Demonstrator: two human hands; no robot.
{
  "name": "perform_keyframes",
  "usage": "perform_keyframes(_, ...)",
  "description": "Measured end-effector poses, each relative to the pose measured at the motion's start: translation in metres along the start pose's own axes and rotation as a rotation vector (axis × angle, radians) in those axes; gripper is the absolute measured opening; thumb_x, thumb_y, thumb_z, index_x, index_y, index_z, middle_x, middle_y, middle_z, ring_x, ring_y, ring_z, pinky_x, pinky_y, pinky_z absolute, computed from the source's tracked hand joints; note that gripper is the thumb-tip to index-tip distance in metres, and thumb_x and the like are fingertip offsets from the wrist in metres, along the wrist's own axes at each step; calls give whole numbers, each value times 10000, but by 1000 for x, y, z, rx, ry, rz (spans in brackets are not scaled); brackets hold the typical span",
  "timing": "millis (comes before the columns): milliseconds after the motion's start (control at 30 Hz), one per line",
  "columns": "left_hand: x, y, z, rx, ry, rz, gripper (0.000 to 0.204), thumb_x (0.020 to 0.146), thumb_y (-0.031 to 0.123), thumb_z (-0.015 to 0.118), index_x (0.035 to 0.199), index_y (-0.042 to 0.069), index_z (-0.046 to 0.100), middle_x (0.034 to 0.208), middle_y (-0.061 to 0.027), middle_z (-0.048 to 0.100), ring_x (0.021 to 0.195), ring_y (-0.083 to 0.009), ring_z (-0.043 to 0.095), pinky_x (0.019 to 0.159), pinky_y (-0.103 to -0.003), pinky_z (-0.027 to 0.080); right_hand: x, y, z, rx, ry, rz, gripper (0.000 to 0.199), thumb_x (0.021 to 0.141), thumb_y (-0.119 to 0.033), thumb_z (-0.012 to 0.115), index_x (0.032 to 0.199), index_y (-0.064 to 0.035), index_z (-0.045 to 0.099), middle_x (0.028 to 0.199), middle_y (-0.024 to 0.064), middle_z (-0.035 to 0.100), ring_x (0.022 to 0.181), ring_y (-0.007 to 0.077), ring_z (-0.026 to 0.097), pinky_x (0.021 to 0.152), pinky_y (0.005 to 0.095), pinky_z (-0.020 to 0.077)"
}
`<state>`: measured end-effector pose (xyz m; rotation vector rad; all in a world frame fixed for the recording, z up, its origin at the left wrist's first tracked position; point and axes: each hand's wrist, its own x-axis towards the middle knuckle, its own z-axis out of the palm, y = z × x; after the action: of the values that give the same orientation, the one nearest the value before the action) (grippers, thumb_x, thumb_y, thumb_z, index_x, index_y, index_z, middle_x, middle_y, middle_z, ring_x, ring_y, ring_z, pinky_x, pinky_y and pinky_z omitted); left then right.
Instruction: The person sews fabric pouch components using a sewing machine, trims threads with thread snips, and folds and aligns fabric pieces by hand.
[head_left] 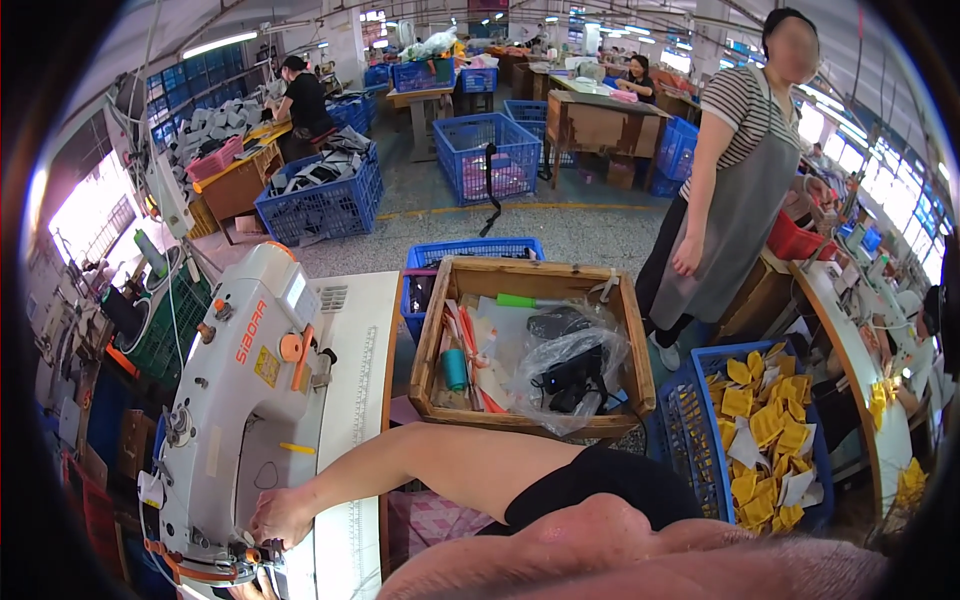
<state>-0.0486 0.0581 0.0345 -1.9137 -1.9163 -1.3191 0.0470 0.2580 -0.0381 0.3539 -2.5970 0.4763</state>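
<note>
A white sewing machine [240,340] with orange knobs stands at the left on a white table top [345,440]. My right arm reaches across to it, and my right hand [283,515] is at the needle end of the machine. Its fingers are bent and pressed together; what they pinch, if anything, is hidden. Only a few fingers of my left hand [257,588] show at the lower edge, just below the needle area, and their grip cannot be made out. A thin yellow stick-like piece [297,448] and a loop of dark thread [265,476] lie by the machine's arm.
A wooden drawer box [425,375] holds a teal thread spool [454,370], a plastic bag [570,370] and papers. On the right, a blue crate [690,430] contains yellow and white fabric pieces [765,420]. A person in a grey apron [745,200] stands beyond it. More crates and workers are behind.
</note>
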Motion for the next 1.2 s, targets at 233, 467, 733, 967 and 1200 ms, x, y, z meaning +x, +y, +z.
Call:
perform_keyframes(233,4,4,4,24,-25,-12,258,962,82,679,1170,-57,619,1110,-220,689,898,-325,672,790,-443,548,-8,0,-8,32,7,22,206,791,-276,653,937,-134,683,972,72,706,1017,277,672,821,448,535)
perform_keyframes(467,3,1,-3,40,-166,-147,325,986,142,660,1239,-55,604,1140,-216,688,929,-329,677,803,-433,551,-7,-3,-9,38,29,10,208,796,-279,651,935,-127,680,974,75,702,1009,280,672,819,449,534)
perform_keyframes(733,-56,-56,-30,156,-250,-200,325,979,163,659,1213,-58,620,1128,-233,685,956,-359,659,851,-449,521,-4,-12,-22,-101,-115,11,214,806,-285,649,938,-118,674,1000,77,690,984,296,674,837,452,524)
perform_keyframes(967,-45,-44,-25,255,-353,-242,328,972,185,659,1186,-62,636,1116,-251,681,984,-390,641,899,-465,490,-7,-10,-26,-49,-126,33,218,817,-290,649,949,-119,676,1019,82,676,986,296,670,856,448,517)
perform_keyframes(1200,25,21,-1,361,-473,-314,335,965,207,659,1160,-66,651,1104,-269,678,1012,-420,623,947,-481,459,-4,-10,-30,-40,-161,36,233,846,-280,623,994,-105,663,1047,86,662,998,295,663,873,444,511)
